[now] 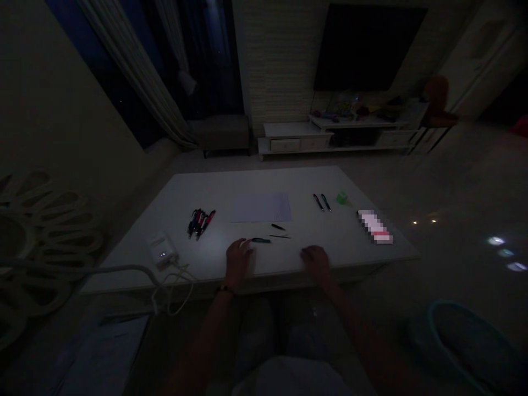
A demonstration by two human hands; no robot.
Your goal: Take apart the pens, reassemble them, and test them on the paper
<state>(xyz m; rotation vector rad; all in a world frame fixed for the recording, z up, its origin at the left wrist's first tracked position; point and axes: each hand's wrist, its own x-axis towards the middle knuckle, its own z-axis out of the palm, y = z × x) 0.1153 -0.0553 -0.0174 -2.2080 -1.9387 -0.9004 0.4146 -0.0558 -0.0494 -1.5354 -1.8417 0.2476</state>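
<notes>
Your inventory, one white rectangular tabletop [256,184] and the items lying on it:

- Centre, towards the far side: a flat sheet of white paper [261,207].
- Left of the sheet: a bunched group of red, black and blue pens [201,223].
- Right of the sheet: two slim dark pens [322,202], side by side, with a small green block [341,198] just beside them.
- Far right: a white-and-pink packet [374,226], its surface blurred.
- Near left edge: a white electrical adapter [162,250] with a pale cable [181,270] running over the edge.
- Near centre: a short teal pen [260,240], a small black pen [278,226] and a thin dark rod [280,236].
</notes>
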